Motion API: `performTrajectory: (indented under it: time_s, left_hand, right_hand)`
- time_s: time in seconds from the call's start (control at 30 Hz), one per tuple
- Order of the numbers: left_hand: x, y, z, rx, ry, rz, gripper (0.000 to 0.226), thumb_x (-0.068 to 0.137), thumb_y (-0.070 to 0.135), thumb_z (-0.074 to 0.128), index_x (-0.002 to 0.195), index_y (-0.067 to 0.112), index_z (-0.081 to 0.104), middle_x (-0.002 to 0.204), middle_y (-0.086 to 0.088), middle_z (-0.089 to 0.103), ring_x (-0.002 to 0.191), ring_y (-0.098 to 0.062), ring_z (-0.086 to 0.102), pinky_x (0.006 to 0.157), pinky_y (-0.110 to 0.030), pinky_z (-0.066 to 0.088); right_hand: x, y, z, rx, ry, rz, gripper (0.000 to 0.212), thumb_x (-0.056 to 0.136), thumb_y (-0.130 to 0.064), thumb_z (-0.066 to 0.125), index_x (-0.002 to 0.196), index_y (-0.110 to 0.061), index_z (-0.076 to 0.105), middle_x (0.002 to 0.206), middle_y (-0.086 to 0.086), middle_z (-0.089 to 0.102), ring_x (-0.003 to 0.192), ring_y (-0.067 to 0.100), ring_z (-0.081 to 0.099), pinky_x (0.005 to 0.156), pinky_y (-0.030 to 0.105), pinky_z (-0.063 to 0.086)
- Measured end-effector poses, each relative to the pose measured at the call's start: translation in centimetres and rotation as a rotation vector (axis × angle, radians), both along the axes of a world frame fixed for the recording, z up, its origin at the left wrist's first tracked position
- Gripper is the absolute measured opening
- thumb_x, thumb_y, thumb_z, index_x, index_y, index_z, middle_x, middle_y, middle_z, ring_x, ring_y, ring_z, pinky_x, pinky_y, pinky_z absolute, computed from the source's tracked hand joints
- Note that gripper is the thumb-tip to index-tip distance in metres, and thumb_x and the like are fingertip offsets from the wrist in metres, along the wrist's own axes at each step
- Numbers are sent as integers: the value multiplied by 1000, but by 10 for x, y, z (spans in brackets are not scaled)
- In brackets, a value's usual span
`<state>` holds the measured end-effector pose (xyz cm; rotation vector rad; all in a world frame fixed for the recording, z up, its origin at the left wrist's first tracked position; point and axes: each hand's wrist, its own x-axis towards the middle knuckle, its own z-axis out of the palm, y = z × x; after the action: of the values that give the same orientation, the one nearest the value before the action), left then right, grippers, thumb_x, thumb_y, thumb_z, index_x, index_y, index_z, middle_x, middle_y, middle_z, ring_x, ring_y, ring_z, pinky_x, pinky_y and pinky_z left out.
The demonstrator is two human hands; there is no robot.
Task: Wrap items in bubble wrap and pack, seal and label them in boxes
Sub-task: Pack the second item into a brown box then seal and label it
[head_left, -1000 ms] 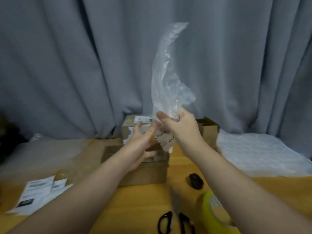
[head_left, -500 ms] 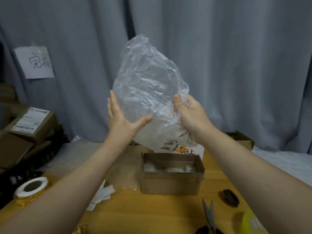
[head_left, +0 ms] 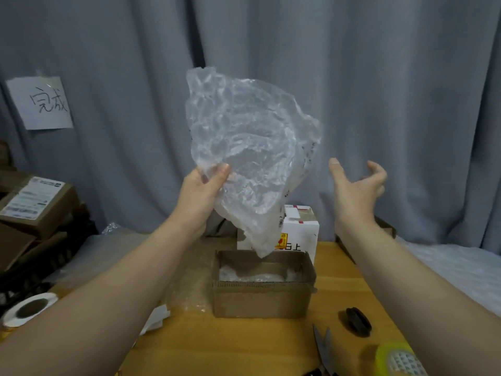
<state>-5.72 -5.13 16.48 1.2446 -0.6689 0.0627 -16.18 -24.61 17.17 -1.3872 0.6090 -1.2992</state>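
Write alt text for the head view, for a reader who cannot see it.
A person's left hand holds up a crumpled clear plastic sheet above an open cardboard box on a wooden table; the right hand is open beside it, touching nothing. Scissors and a yellow tape roll lie near right.

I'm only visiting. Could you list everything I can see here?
clear wrap sheet: one, see-through, held up above the open box
open cardboard box: one, brown, mid-table, clear wrap inside
white box: one, white with red tape, behind the open box
labelled box: one, brown, far left
paper sign: one, white, on the curtain
tape roll: one, yellow-green, bottom right
white roll: one, white, table's left edge
scissors: one pair, silvery blades, front of table
black round thing: one, right of the scissors
curtain: grey, behind everything
table: one, wooden
left hand: grips the wrap sheet's edge
right hand: fingers spread, holds nothing
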Motion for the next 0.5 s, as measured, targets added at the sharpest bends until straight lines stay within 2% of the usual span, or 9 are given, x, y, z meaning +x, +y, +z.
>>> performTrajectory:
  time_s: [0.1,0.2,0.23,0.27,0.33,0.37,0.43,0.5]
  left_hand:
    - [-6,-14,15,29,-91,-44,24,89,18,61,108,3,64,89,0,73,85,-13,70,74,-25,56]
    - [-17,-26,34,90,-154,-133,32,81,35,63,99,9,69,93,-5,73,92,-20,69,80,-32,54]
    - [-21,-31,38,160,-182,-140,36,81,41,61,93,8,70,91,-6,73,89,-21,69,80,-32,54]
    - [-27,-35,40,254,-229,-117,38,84,43,59,84,7,69,80,-2,72,78,-15,69,75,-27,54]
    - [-34,-43,41,420,-337,20,42,89,42,56,60,11,54,46,13,55,45,2,53,51,-9,40]
    - [-36,-47,40,460,-382,101,41,90,42,55,59,16,48,40,16,48,40,3,48,44,-8,33]
    - [-32,-54,33,494,-424,217,36,87,52,52,81,16,53,60,17,54,58,2,54,49,-13,33]
    - [-25,-58,26,568,-362,283,56,87,61,44,111,11,43,81,10,51,71,-5,51,56,-21,36]
  right_hand:
    - [-6,9,-10,54,67,318,85,75,-62,66,143,-36,23,150,2,25,129,25,40,103,43,39]
    - [-12,16,-13,90,107,701,102,59,-73,63,147,-42,20,153,-4,32,133,24,41,106,51,37]
    - [-13,17,-12,87,54,793,102,59,-72,67,146,-39,25,148,-3,42,129,22,48,105,50,40]
    - [-13,17,-10,95,-19,853,97,63,-66,71,145,-34,31,141,-2,51,124,21,54,102,48,44]
    - [-13,18,-6,130,-133,893,78,72,-46,75,139,-22,42,127,3,63,113,21,63,94,43,52]
    - [-14,20,-4,128,-154,880,65,77,-36,74,134,-18,48,121,5,67,108,21,66,90,40,55]
    - [-17,21,-4,110,-150,829,39,86,-23,69,122,-14,59,110,5,71,101,21,69,82,35,58]
    - [-17,21,-11,139,-114,812,23,94,-22,58,114,-14,64,104,4,73,95,19,70,76,30,58]
